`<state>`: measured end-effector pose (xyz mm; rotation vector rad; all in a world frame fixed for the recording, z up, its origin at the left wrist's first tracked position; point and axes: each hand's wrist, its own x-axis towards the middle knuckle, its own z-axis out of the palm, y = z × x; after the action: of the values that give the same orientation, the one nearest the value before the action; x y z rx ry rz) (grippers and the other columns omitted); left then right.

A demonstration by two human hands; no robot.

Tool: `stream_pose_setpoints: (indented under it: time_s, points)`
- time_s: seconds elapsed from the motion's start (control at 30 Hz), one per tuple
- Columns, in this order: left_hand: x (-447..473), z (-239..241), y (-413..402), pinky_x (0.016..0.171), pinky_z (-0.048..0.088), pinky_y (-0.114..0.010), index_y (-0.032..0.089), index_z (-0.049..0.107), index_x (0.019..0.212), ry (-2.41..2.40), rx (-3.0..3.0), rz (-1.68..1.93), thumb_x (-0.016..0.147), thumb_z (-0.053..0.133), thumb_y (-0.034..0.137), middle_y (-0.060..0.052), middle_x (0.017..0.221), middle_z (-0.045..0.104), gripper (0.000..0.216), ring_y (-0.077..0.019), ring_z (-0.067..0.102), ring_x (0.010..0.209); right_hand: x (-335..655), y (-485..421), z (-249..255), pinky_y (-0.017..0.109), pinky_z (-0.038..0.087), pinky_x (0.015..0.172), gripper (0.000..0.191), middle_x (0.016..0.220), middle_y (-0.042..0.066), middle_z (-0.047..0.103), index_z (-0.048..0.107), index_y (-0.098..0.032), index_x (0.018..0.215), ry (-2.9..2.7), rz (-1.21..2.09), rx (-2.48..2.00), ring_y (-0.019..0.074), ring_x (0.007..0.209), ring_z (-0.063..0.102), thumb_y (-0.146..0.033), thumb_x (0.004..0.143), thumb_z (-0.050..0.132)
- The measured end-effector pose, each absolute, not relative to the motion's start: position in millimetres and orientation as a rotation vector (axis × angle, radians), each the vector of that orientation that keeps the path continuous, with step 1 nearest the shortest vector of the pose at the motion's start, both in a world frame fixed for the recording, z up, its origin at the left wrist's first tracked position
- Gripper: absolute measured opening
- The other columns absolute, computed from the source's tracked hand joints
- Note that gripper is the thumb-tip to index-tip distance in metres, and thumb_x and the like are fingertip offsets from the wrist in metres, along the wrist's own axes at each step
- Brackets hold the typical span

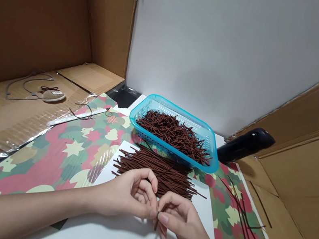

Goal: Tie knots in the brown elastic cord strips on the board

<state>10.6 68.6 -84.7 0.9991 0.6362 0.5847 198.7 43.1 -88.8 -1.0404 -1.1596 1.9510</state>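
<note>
Blue basket (pixel 212 166), perforated sides, at far edge of table (pixel 71 165). Contents: loose heap of short brown pieces (pixel 172 134), below rim. Long brown strands (pixel 154 166) piled crosswise along far edge of white sheet (pixel 108 236), just in front of basket. 2 hands over sheet: left hand (pixel 137 194) and right hand (pixel 177 217), fingertips together, both pinched on 1 small brown strand (pixel 156 224). Loose strands (pixel 242 213) near table's right edge.
</note>
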Motion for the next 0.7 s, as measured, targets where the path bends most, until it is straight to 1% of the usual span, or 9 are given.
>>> stream_pose_setpoints:
  time_s: [0.13,0.23,0.37,0.57,0.7]
  points:
    - [10.5,-84.3,68.8,0.059,0.038,-0.021,0.016,0.047,0.085,0.661,1.035,0.606,0.065,0.075,0.017,0.001,0.071,0.066,0.035,-0.0081,0.053,0.060,197.2,41.3,-91.4,0.020,0.045,0.046,0.028,0.065,0.000,0.057,0.063,-0.015,0.078,-1.119,1.939,-1.000,0.0096,0.053,0.048,-0.035,0.067,0.078]
    - [10.5,-84.2,69.1,0.058,0.039,-0.021,0.016,0.048,0.085,0.649,1.012,0.590,0.064,0.076,0.017,0.000,0.070,0.066,0.035,-0.0085,0.054,0.059,196.2,39.4,-93.0,0.022,0.048,0.051,0.028,0.066,0.000,0.058,0.061,-0.016,0.077,-1.112,1.930,-0.957,0.0108,0.056,0.052,-0.035,0.067,0.078]
    - [9.3,-84.4,69.7,0.058,0.040,-0.020,0.016,0.048,0.082,0.574,0.962,0.551,0.064,0.076,0.017,0.000,0.072,0.066,0.034,-0.0086,0.057,0.060,196.4,37.8,-94.4,0.025,0.049,0.056,0.028,0.066,0.001,0.059,0.058,-0.015,0.076,-1.120,1.946,-0.907,0.0122,0.058,0.058,-0.034,0.067,0.078]
    - [8.0,-83.3,68.9,0.059,0.040,-0.018,0.016,0.048,0.082,0.559,0.923,0.499,0.063,0.076,0.014,0.001,0.073,0.066,0.034,-0.0073,0.057,0.062,196.5,36.0,-99.6,0.025,0.048,0.055,0.028,0.066,0.001,0.060,0.058,-0.015,0.076,-1.094,1.994,-0.839,0.0122,0.057,0.058,-0.032,0.068,0.077]
    - [9.4,-82.7,68.2,0.059,0.040,-0.018,0.016,0.046,0.079,0.552,0.896,0.492,0.061,0.076,0.013,0.001,0.072,0.065,0.035,-0.0076,0.058,0.062,196.5,34.5,-102.2,0.023,0.048,0.053,0.028,0.067,0.001,0.059,0.057,-0.014,0.076,-1.043,2.038,-0.762,0.0111,0.056,0.057,-0.031,0.068,0.078]
